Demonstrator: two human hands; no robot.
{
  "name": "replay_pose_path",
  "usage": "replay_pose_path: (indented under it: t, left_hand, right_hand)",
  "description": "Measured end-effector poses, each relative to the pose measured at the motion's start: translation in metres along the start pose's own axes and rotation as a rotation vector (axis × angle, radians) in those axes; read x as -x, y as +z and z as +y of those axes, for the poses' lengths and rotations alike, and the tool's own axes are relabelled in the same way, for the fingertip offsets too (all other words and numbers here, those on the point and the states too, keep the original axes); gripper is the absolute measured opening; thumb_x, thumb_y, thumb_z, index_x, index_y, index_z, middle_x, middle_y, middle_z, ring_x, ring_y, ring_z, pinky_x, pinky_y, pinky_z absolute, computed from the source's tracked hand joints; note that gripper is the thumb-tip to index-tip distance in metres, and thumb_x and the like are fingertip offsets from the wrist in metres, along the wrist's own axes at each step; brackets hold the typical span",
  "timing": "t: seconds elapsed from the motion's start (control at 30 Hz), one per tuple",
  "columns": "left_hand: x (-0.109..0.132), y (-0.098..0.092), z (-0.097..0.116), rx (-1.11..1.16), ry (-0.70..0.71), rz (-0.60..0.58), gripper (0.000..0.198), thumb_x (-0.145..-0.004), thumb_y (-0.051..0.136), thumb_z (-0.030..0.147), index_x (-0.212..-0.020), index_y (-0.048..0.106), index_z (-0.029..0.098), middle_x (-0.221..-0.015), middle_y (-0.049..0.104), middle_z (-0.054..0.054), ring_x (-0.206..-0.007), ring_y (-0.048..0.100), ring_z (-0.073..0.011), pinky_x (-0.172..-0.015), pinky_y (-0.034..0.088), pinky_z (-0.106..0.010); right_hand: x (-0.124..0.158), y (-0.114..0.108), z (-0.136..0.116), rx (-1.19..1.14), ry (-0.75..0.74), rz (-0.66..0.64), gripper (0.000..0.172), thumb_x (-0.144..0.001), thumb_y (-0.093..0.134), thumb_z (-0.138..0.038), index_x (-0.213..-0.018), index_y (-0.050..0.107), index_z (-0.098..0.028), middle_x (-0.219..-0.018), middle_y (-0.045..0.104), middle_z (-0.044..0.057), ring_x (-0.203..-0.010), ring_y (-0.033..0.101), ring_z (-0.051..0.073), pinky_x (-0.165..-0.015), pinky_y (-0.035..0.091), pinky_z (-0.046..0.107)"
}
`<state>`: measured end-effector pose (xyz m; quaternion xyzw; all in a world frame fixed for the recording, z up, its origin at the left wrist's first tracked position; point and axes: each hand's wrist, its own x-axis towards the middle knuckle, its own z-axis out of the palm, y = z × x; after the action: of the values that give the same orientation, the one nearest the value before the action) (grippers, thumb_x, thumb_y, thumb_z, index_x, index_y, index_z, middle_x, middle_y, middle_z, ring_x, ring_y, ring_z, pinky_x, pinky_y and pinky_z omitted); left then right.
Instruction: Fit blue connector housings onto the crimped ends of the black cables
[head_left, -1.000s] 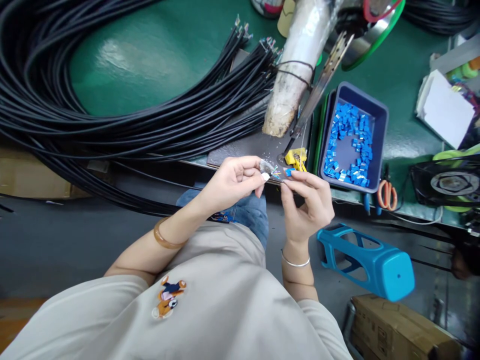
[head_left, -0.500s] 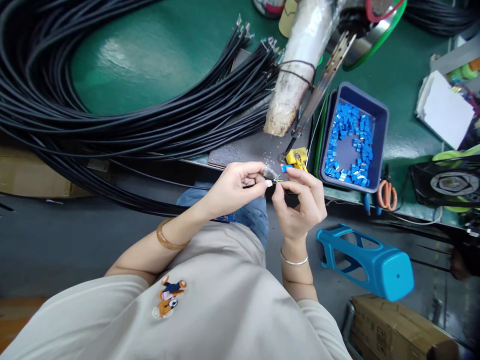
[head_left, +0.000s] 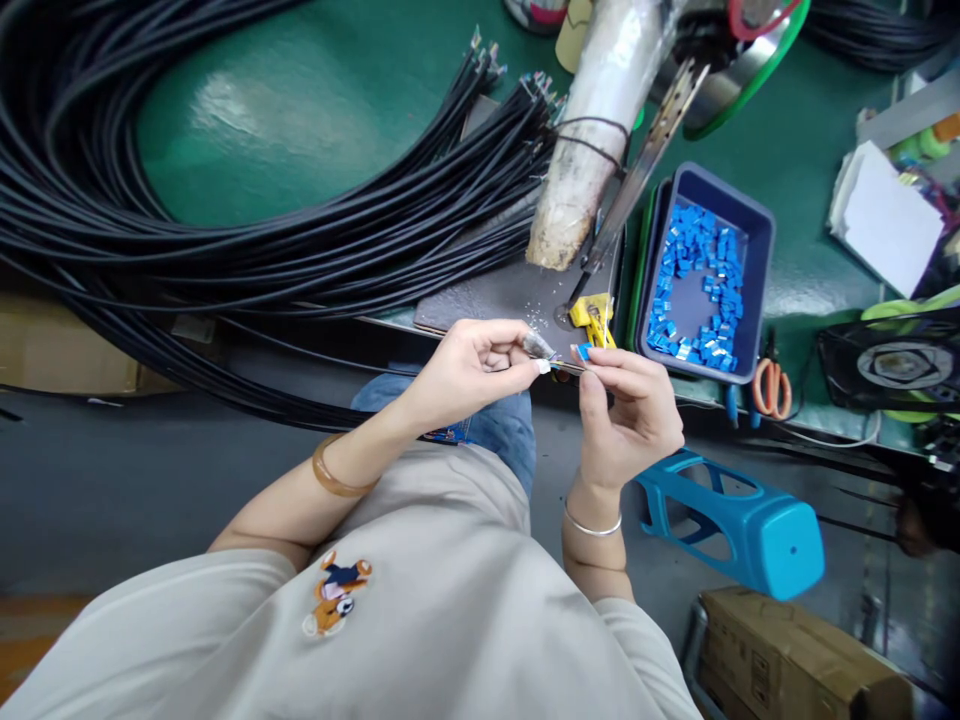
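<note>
My left hand (head_left: 487,370) pinches the end of a black cable (head_left: 300,408), where thin coloured wires (head_left: 556,363) and a grey braided strand (head_left: 537,346) come out. My right hand (head_left: 626,400) is closed at the tips, holding a small blue connector (head_left: 583,352) between its fingers; a thin, thread-like tool or wire also runs to its thumb, too small to name. Just above the hands lies a yellow tool (head_left: 594,315). A nozzle-like white duct (head_left: 585,160) hangs over the dark board (head_left: 487,290).
Thick bundles of black cables (head_left: 300,260) curve over the green table (head_left: 300,110). On the right stand a bin (head_left: 759,260) of blue connectors, orange-handled scissors (head_left: 771,390) and a small fan (head_left: 896,362). Below are a blue stool (head_left: 787,545) and a cardboard box (head_left: 787,660).
My right hand has moved right, away from my left hand, with the blue connector now lower and more covered by its fingers. My left hand has barely moved.
</note>
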<state>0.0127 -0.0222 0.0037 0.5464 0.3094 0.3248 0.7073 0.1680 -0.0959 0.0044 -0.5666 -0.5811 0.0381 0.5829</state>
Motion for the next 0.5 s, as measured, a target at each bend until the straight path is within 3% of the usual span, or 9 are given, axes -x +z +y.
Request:
replay_pose_path:
  t: [0.13,0.4,0.5]
  left_hand:
    - [-0.0022,0.0006,0.0027,0.039,-0.008,0.021,0.01,-0.079,0.068,0.018,-0.075,0.061,0.013,-0.06,0.058,0.002,-0.051,0.048,-0.0034,-0.049,0.039,-0.014]
    - [-0.0048,-0.0014,0.008,0.121,-0.051,-0.017,0.012,-0.079,0.068,0.015,-0.075,0.057,0.014,-0.055,0.057,0.005,-0.043,0.044,-0.001,-0.042,0.033,-0.012]
    - [-0.0042,-0.0023,0.0066,0.137,-0.047,-0.031,0.013,-0.081,0.067,0.016,-0.076,0.056,0.014,-0.054,0.058,0.005,-0.044,0.045,-0.0012,-0.042,0.033,-0.012]
  right_hand:
    - [0.0041,0.0042,-0.0033,-0.012,-0.05,-0.007,0.021,-0.083,0.072,-0.006,-0.095,0.073,-0.023,-0.094,0.075,0.0,-0.086,0.073,0.015,-0.077,0.062,0.032]
    - [0.0067,0.0044,-0.0004,-0.08,0.059,-0.025,0.016,-0.085,0.07,-0.01,-0.093,0.071,-0.023,-0.095,0.075,0.0,-0.086,0.073,0.016,-0.077,0.062,0.034]
    - [0.0058,0.0035,-0.0004,-0.068,0.033,0.015,0.014,-0.086,0.069,-0.011,-0.094,0.07,-0.023,-0.095,0.074,0.001,-0.086,0.073,0.016,-0.077,0.062,0.035]
